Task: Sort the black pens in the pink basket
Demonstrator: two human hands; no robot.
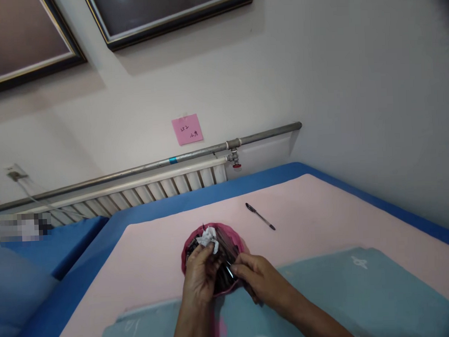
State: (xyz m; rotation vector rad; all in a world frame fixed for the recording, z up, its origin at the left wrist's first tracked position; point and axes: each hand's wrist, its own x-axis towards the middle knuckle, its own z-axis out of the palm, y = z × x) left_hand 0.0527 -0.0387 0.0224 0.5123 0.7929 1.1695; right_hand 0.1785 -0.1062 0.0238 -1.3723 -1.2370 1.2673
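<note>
A round pink basket sits on the pink cloth in front of me, with dark, narrow pieces inside that I cannot name. Over its left side, my left hand pinches a crumpled white paper between thumb and fingers. My right hand is closed at the basket's right rim. From its fingertips a thin, shiny metal-looking stick points into the basket, its far end close to the left fingers. Beyond the basket lies a black-capped clear pen, touched by neither hand.
The pink cloth covers a blue table, with a teal mat nearer me. A white radiator and metal pipe with a red valve run along the wall. A pink note hangs above.
</note>
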